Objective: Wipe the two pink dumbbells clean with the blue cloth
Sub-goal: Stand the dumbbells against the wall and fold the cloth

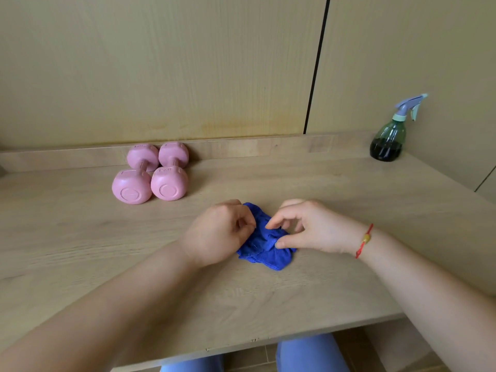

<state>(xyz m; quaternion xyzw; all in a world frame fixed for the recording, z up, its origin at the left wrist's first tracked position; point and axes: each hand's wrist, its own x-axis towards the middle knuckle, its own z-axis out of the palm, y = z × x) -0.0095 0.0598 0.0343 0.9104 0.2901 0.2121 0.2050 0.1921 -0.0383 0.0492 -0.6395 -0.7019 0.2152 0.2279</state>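
Centre frame, cloth (264, 249) is being pinched up by left hand (217, 234) and right hand (316, 228); dumbbells (131, 187), upper left, seemingly being reached next.

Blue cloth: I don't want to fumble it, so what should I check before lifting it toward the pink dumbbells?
1. Crumpled blue cloth lies on the wooden table, between both hands: ok.
2. Left hand grips the cloth's left edge with curled fingers: ok.
3. Right hand pinches its folds between thumb and forefinger: ok.
4. Cloth opened out for wiping: not ok, it is bunched.
5. Two pink dumbbells lie side by side at the back ledge, nothing in the way: ok.
6. Cloth damp: cannot tell; the green spray bottle stands in the far right corner.
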